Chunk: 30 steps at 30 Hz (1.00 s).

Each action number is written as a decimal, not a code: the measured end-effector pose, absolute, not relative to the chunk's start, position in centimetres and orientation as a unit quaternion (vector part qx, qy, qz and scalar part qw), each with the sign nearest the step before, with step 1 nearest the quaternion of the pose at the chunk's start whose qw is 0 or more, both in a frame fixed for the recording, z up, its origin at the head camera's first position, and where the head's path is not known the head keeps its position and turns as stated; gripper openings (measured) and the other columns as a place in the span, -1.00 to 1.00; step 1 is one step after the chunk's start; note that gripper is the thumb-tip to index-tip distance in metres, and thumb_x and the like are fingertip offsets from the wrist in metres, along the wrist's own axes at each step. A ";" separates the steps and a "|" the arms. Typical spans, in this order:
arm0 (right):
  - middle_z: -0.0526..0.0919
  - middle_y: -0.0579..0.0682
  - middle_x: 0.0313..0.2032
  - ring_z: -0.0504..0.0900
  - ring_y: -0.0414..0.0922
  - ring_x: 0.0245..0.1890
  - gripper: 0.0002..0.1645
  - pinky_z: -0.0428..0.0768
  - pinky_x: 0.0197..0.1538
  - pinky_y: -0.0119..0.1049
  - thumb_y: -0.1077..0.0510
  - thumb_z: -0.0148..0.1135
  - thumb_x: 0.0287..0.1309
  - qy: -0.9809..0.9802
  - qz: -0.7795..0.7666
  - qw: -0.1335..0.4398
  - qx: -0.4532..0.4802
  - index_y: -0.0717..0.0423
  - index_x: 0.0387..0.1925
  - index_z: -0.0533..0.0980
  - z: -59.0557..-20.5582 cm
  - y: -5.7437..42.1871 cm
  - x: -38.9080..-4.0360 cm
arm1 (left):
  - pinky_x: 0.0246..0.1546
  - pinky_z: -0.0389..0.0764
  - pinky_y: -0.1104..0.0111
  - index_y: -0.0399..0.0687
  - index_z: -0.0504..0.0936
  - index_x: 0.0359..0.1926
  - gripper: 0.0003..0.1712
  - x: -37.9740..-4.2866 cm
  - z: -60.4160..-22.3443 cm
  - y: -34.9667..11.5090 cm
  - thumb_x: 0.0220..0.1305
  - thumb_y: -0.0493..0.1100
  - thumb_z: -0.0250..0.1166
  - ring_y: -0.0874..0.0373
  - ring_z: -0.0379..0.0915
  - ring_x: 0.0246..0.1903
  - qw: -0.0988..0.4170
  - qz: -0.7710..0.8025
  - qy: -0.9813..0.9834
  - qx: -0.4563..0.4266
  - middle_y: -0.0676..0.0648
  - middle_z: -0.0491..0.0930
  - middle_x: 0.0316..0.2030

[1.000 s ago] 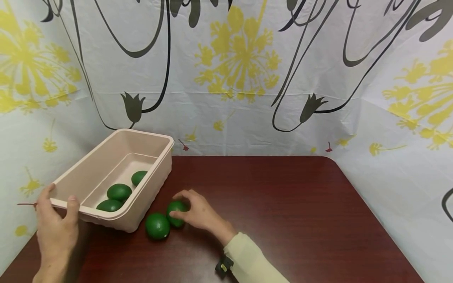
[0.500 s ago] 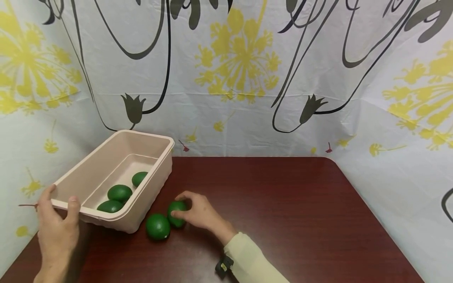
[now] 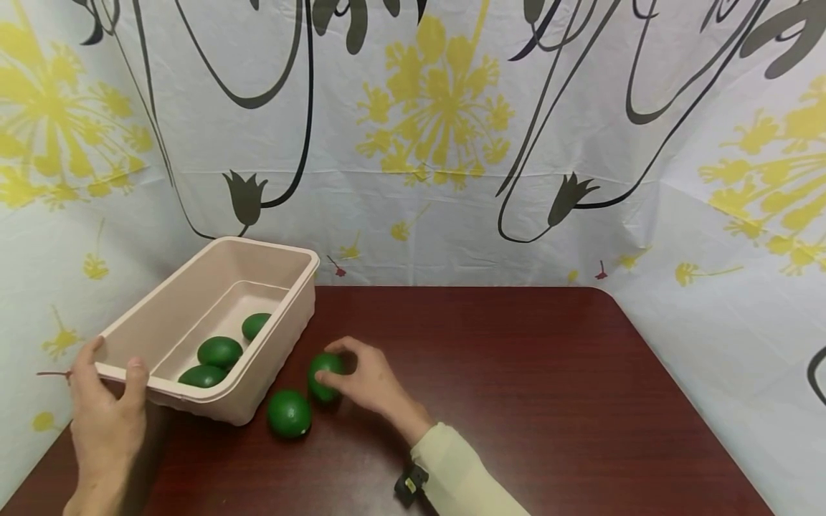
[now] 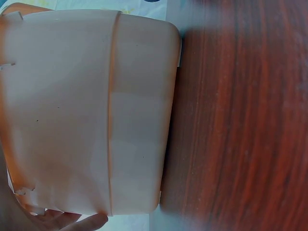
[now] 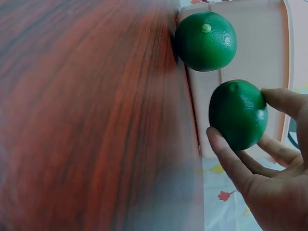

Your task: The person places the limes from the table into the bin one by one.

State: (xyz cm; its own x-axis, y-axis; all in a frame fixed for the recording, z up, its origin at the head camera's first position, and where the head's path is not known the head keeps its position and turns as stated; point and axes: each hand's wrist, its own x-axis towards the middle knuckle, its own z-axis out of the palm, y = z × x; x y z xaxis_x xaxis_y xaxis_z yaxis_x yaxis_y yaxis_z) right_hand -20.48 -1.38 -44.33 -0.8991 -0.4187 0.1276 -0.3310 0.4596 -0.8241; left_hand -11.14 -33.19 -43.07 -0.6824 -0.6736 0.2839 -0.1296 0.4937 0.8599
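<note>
A green lime [image 3: 325,374] is pinched between the thumb and fingers of my right hand [image 3: 371,380]; the right wrist view shows this lime [image 5: 238,114] just off the tabletop. Close beside it a second lime [image 3: 289,414] rests on the table, its pale stem end visible in the right wrist view. My left hand [image 3: 106,423] grips the near left corner of a beige plastic bin [image 3: 284,351], thumb over the rim. Inside the bin lie three limes [image 3: 219,352], one partly hidden by the right wall. The left wrist view shows the bin's outer end wall [image 4: 62,110].
The dark red wooden table [image 3: 503,373] stretches to the right of the bin. A white cloth [image 3: 413,229] with yellow and grey plant prints hangs behind the table and along both sides. A small black device [image 3: 410,484] sits at the right sleeve cuff.
My right hand has raised its lime slightly, and a gap now shows between it and the second lime. The left hand and the bin have stayed in place.
</note>
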 end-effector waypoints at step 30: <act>0.66 -0.03 0.14 0.77 -0.11 -0.02 -0.45 0.73 -0.10 -0.44 0.06 0.54 0.16 0.769 -0.599 -0.017 -0.222 -0.07 0.19 0.61 -43.0 -2.0 -20.5 | 0.37 0.11 -0.42 0.28 0.10 0.63 -0.21 -11.2 -43.2 -33.3 0.42 0.05 0.08 -0.46 0.12 0.49 0.309 -0.437 -0.806 0.251 -0.30 0.20 0.54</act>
State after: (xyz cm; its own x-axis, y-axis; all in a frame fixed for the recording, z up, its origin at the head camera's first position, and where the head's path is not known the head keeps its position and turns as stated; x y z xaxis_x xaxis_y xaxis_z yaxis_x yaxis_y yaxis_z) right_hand -20.52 -1.95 -42.99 -0.9006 -0.3213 0.2929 -0.3625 0.1832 -0.9138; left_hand -11.18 -33.29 -43.20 -0.6824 -0.6756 0.2791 -0.1345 0.4914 0.8605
